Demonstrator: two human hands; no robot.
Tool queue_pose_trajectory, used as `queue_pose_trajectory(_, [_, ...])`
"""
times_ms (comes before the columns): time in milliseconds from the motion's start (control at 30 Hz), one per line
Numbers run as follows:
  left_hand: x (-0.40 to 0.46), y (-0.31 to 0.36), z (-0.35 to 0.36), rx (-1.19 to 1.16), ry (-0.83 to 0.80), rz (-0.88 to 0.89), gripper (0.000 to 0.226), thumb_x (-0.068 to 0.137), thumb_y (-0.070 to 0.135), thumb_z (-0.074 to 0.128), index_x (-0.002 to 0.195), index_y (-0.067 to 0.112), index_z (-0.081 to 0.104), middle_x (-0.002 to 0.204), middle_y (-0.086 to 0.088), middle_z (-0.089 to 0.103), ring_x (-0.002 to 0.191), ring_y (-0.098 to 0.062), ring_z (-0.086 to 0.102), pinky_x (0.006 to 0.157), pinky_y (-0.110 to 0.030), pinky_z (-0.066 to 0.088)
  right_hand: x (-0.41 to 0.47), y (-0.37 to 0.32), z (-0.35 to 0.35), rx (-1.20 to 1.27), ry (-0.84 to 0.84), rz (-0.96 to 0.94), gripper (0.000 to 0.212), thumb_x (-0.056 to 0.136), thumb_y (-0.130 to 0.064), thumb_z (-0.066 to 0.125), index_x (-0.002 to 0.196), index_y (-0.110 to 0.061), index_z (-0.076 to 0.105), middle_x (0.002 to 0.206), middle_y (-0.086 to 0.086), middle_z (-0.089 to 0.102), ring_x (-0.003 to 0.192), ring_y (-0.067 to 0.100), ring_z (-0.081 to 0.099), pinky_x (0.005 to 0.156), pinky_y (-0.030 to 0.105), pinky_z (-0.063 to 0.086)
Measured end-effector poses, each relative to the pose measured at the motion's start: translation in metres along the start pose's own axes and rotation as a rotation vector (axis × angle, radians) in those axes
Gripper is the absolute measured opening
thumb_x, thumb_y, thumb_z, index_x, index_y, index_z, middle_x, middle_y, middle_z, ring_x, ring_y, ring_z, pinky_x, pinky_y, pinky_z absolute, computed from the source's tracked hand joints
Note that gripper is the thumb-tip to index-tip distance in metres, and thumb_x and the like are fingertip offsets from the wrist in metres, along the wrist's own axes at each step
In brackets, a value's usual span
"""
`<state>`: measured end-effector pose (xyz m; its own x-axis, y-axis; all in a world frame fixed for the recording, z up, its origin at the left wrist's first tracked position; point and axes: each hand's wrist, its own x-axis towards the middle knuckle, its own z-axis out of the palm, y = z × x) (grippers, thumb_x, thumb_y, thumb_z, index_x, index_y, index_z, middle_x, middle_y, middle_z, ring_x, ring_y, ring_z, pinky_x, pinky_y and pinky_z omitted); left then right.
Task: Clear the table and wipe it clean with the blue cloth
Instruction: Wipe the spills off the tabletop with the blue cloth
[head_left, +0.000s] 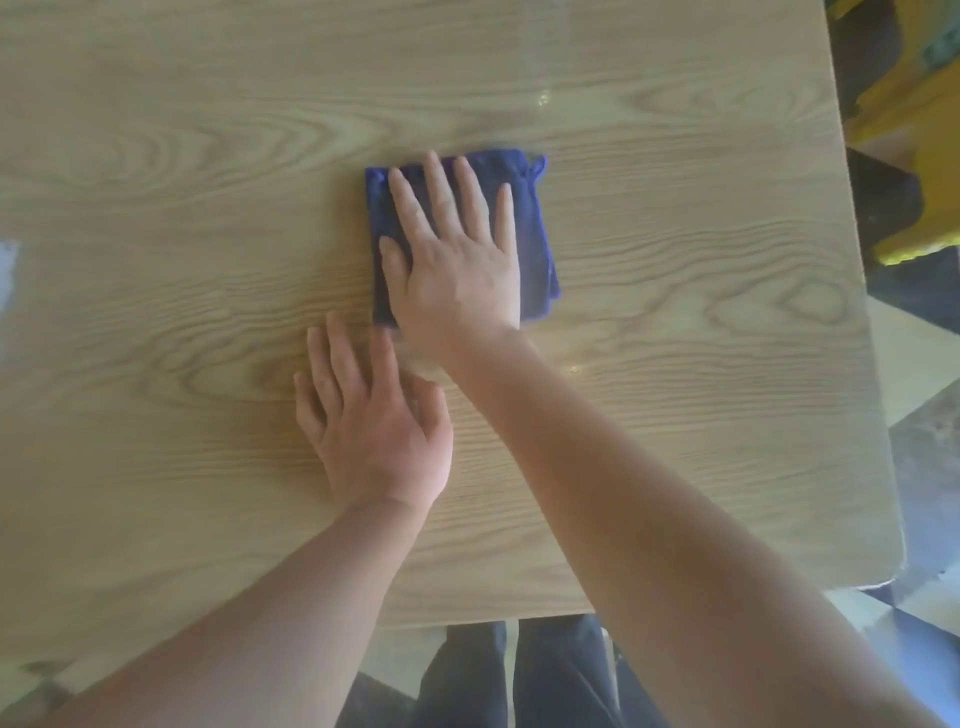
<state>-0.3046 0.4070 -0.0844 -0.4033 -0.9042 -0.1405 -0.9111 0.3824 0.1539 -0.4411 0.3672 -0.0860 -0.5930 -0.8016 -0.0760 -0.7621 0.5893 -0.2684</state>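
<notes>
The fingers (447, 192) of the right hand (457, 265) are straight and spread a little apart. They lie flat on top of the blue cloth (535, 228). They are not curled around it; the whole hand presses down on it. The cloth is folded into a small block. It sits near the middle of the table (182, 171), a bit to the right. Its far edge and its right edge stick out past the hand.

The fingers (337, 358) of the left hand (374, 426) are also straight and a little apart. This hand lies flat on the bare wood, nearer than the cloth and just to the left of it. It holds nothing. Its thumb is close to the right wrist.

Both bare arms reach in from the near side. The right arm comes in from the near right corner.

The table is light wood with wavy lines in it. A few shiny spots show on the top. Past the right edge there is something yellow (914, 171), too blurry to tell what. Dark trousers (561, 675) show below the near edge.
</notes>
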Motion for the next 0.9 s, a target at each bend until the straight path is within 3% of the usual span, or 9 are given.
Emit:
queue_pose_trajectory(167, [-0.002, 0.000, -0.003, 0.000, -0.016, 0.005, 0.071, 0.086, 0.036, 0.034, 0.155, 0.023, 0.024, 0.165, -0.008, 0.014, 0.153, -0.029, 0.009, 0.121, -0.054, 0.015, -0.093, 0.057, -0.019, -0.013, -0.025, 0.153, 0.061, 0.099, -0.050, 0.035, 0.156, -0.031, 0.028, 0.165, 0.001, 0.022, 0.154, 0.024, 0.014, 0.124, 0.054, 0.008])
queue_pose_trajectory(300, [-0.001, -0.001, -0.003, -0.002, -0.013, -0.003, 0.070, 0.084, 0.036, 0.036, 0.153, 0.023, 0.029, 0.164, -0.009, 0.018, 0.152, -0.030, 0.013, 0.119, -0.055, 0.018, -0.095, 0.086, -0.029, -0.077, -0.069, 0.191, 0.061, 0.099, -0.052, 0.033, 0.157, -0.035, 0.023, 0.166, -0.001, 0.018, 0.154, 0.023, 0.011, 0.125, 0.050, 0.007])
queue_pose_trajectory(467, [0.001, 0.001, -0.003, -0.018, -0.028, -0.011, 0.068, 0.086, 0.037, 0.037, 0.152, 0.022, 0.034, 0.164, -0.009, 0.020, 0.152, -0.031, 0.017, 0.119, -0.054, 0.017, -0.003, 0.124, -0.040, -0.068, 0.054, 0.356, 0.068, 0.097, -0.051, 0.028, 0.159, -0.024, 0.016, 0.167, 0.001, 0.016, 0.154, 0.024, 0.011, 0.124, 0.052, 0.009])
queue_pose_trajectory(700, [0.005, -0.001, -0.003, 0.006, -0.072, 0.016, 0.073, 0.082, 0.043, 0.038, 0.152, 0.022, 0.036, 0.163, -0.011, 0.021, 0.151, -0.032, 0.019, 0.118, -0.053, 0.016, 0.174, 0.139, -0.058, -0.036, 0.111, 0.507, 0.069, 0.098, -0.051, 0.022, 0.160, -0.022, 0.008, 0.168, 0.002, 0.006, 0.155, 0.026, 0.000, 0.124, 0.054, -0.001])
queue_pose_trajectory(800, [0.005, -0.001, -0.002, 0.004, -0.066, 0.022, 0.072, 0.082, 0.041, 0.040, 0.152, 0.022, 0.035, 0.163, -0.012, 0.021, 0.151, -0.032, 0.019, 0.119, -0.053, 0.015, 0.206, 0.123, -0.055, -0.054, 0.085, 0.416, 0.071, 0.096, -0.052, 0.023, 0.160, -0.024, 0.011, 0.168, 0.001, 0.007, 0.155, 0.027, 0.000, 0.123, 0.055, -0.002])
queue_pose_trajectory(900, [0.005, 0.001, -0.003, 0.011, -0.072, 0.018, 0.071, 0.082, 0.041, 0.039, 0.150, 0.021, 0.038, 0.163, -0.012, 0.020, 0.151, -0.034, 0.020, 0.119, -0.052, 0.014, 0.216, 0.101, -0.050, -0.106, 0.022, 0.194, 0.071, 0.095, -0.054, 0.022, 0.159, -0.025, 0.014, 0.168, 0.001, 0.009, 0.155, 0.027, 0.001, 0.124, 0.054, -0.001])
